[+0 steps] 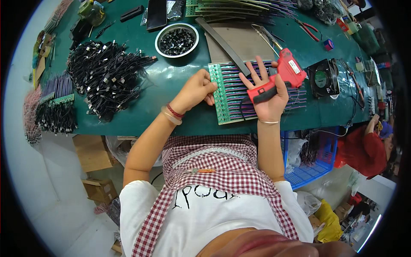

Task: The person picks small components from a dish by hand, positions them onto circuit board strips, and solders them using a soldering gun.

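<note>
Head view, looking down: a green worktop [180,115] spans the scene, its near edge curving just above the person's checked apron. Bare green surface lies between a large heap of black cables [107,79] on the left and a green circuit strip panel [233,92] with rows of purple wires at centre. The left hand [198,89] rests curled, fingers bent in, on the panel's left edge. The right hand [267,96] lies over the panel's right part, fingers spread wide, with the handle of a red glue gun [284,75] tucked under its thumb; the gun's nozzle points away. Beyond, a round metal bowl [177,40] holds small dark parts, too small to identify. Right of the gun sits a small black fan [323,78]. Below the worktop's edge, a blue plastic crate [314,165] is partly hidden by the right forearm. Items at the far rim are blurred and cut off.
</note>
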The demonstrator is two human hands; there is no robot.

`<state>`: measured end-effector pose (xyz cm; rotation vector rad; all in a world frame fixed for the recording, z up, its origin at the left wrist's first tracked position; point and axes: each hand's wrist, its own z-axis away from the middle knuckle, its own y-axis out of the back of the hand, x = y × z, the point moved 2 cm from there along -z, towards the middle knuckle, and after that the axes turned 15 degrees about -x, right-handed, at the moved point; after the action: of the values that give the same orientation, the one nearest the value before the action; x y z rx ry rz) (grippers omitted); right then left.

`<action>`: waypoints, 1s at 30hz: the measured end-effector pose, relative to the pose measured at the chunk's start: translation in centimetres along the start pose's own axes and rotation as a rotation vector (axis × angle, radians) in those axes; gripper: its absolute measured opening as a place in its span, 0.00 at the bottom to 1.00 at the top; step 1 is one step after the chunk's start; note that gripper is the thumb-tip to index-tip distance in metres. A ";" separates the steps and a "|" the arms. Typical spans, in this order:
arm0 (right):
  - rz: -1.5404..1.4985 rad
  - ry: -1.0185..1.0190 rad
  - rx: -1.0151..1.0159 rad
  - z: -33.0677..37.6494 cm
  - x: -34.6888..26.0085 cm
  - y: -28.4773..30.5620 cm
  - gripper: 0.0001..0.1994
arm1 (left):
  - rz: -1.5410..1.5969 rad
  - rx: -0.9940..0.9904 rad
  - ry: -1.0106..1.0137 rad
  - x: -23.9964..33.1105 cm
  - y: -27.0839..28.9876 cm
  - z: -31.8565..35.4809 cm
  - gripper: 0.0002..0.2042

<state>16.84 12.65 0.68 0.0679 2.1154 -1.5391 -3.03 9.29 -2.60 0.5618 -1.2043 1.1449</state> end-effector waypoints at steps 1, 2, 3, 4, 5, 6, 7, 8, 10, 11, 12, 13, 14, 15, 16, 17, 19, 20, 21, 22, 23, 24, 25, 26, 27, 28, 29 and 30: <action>0.007 -0.002 0.002 -0.2 -0.1 0.0 0.20 | 0.019 0.016 -0.025 -0.1 0.0 0.0 0.09; 0.025 -0.025 0.006 -0.6 -0.1 -0.1 0.20 | 0.035 0.033 -0.051 -0.2 0.1 0.0 0.08; 0.043 -0.048 0.010 -0.7 -0.1 -0.2 0.19 | 0.037 0.030 -0.053 -0.2 0.1 0.1 0.08; 0.058 -0.050 0.018 -0.5 0.0 -0.3 0.18 | 0.017 0.038 -0.049 -0.3 -0.1 0.3 0.09; 0.062 -0.052 0.016 -0.5 0.0 -0.5 0.18 | -0.004 0.049 -0.047 -0.2 -0.1 0.4 0.09; 0.063 -0.051 0.009 -0.4 0.0 -0.6 0.18 | -0.001 0.049 -0.050 -0.3 0.0 0.3 0.09; 0.063 -0.050 0.003 -0.4 0.0 -0.8 0.17 | 0.004 0.033 -0.062 -0.3 0.1 0.1 0.09; 0.060 -0.050 -0.004 -0.3 0.1 -1.2 0.17 | 0.012 0.022 -0.073 -0.6 0.1 0.2 0.09; 0.054 -0.052 -0.023 -0.3 0.3 -1.9 0.17 | 0.024 0.021 -0.088 -0.7 0.3 0.2 0.09; 0.049 -0.047 -0.041 -0.3 0.3 -2.0 0.17 | 0.032 0.015 -0.102 -0.7 0.2 0.1 0.09; 0.039 -0.038 -0.050 -0.3 0.3 -2.1 0.18 | 0.032 0.017 -0.094 -0.6 0.2 0.2 0.08; 0.038 -0.045 -0.039 -0.4 0.3 -2.2 0.18 | 0.042 0.018 -0.086 -0.7 0.3 0.1 0.08; 0.049 -0.032 -0.048 -0.5 0.3 -2.3 0.18 | 0.035 0.021 -0.112 -0.7 0.3 0.0 0.08; 0.060 -0.019 -0.057 -0.5 0.3 -2.3 0.18 | 0.027 0.025 -0.137 -0.6 0.2 0.0 0.08; 0.063 -0.013 -0.052 -0.3 0.4 -2.1 0.18 | 0.023 0.029 -0.132 -0.6 0.0 0.2 0.08; 0.063 -0.017 -0.045 -0.3 0.6 -1.9 0.18 | 0.029 0.029 -0.126 -0.6 0.0 0.2 0.08; 0.048 0.004 -0.009 -0.1 0.8 -1.6 0.18 | 0.055 0.022 -0.111 -0.8 0.2 0.0 0.08; 0.046 -0.002 0.002 0.1 0.9 -1.4 0.18 | 0.065 0.018 -0.098 -1.0 0.2 0.1 0.08; 0.040 0.001 -0.009 0.0 0.9 -1.2 0.18 | 0.073 0.018 -0.088 -1.0 0.3 0.0 0.08; 0.034 0.003 -0.019 0.1 1.0 -1.1 0.17 | 0.061 0.023 -0.117 -0.9 0.4 -0.1 0.07; 0.033 -0.002 -0.009 0.0 1.0 -1.1 0.17 | 0.049 0.028 -0.148 -0.8 0.6 -0.2 0.07; 0.041 0.002 -0.011 0.0 1.0 -1.2 0.17 | 0.039 0.034 -0.135 -0.8 0.6 -0.2 0.08; 0.050 0.006 -0.013 0.0 1.0 -1.2 0.17 | 0.047 0.035 -0.128 -0.8 0.6 -0.1 0.08; 0.048 0.009 -0.016 0.0 1.0 -1.0 0.17 | 0.026 0.029 -0.119 -0.7 0.6 0.0 0.09; 0.048 0.004 -0.009 0.0 1.0 -1.0 0.17 | 0.006 0.023 -0.110 -0.9 0.6 0.0 0.10; 0.046 0.006 -0.013 -0.1 1.0 -1.1 0.17 | 0.020 0.027 -0.119 -1.2 0.8 -0.1 0.11; 0.046 0.008 -0.017 -0.1 0.9 -1.1 0.17 | 0.028 0.028 -0.113 -1.4 1.0 -0.2 0.11; 0.046 0.002 -0.009 -0.2 0.9 -1.1 0.17 | 0.010 0.026 -0.122 -1.3 1.1 -0.2 0.11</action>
<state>15.64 12.16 1.28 0.1141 2.1081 -1.5031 -3.89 9.37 -4.09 0.6535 -1.2990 1.1498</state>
